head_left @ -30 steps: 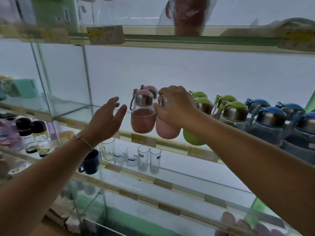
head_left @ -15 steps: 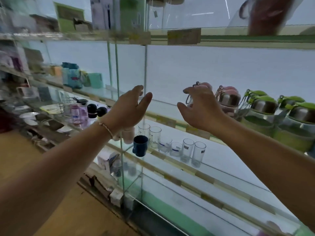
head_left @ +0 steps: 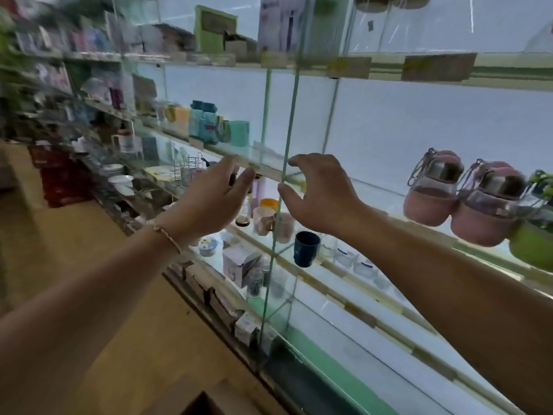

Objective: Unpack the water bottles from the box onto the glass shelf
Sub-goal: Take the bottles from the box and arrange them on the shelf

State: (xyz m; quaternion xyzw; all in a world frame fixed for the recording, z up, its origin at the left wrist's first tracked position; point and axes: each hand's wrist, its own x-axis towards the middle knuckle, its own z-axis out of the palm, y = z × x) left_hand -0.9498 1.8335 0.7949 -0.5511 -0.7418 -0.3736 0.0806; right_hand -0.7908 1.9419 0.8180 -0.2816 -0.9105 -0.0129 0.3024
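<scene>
1. Head view: both hands empty, raised in front of the glass shelving. Left hand (head_left: 214,197) open, fingers fairly wide, palm turned inward. Right hand (head_left: 318,193) open too, fingers loosely curled, holding nothing.
2. Task items: two pink water bottles (head_left: 431,190) stand at the right on the glass shelf (head_left: 374,187), touching each other; a green bottle (head_left: 531,238) sits just beside them, cut by the frame edge. Hands are well apart from the bottles.
3. Box: a dark corner at the bottom edge (head_left: 203,405) may be it; cannot tell.
4. Handling, judged: bottles look small and light if empty, with a clear upper body, a soft-looking pink sleeve round the base, a metal-look lid (head_left: 443,170) and a carry loop. The clear part could be glass, so treat as fragile, more so on a glass shelf. The lid likely slips; the sleeve should grip better.
5. Where to hold: wrap round the pink lower half, or hook the loop; set down gently and upright.
6. Writing: yellowish price tags (head_left: 438,65) on the shelf edges are blurred, nothing readable. Boxes on the upper shelf also unreadable. No brand legible on the bottles.
7. Lower shelf holds a dark blue cup (head_left: 305,248) and small clear glasses.
</scene>
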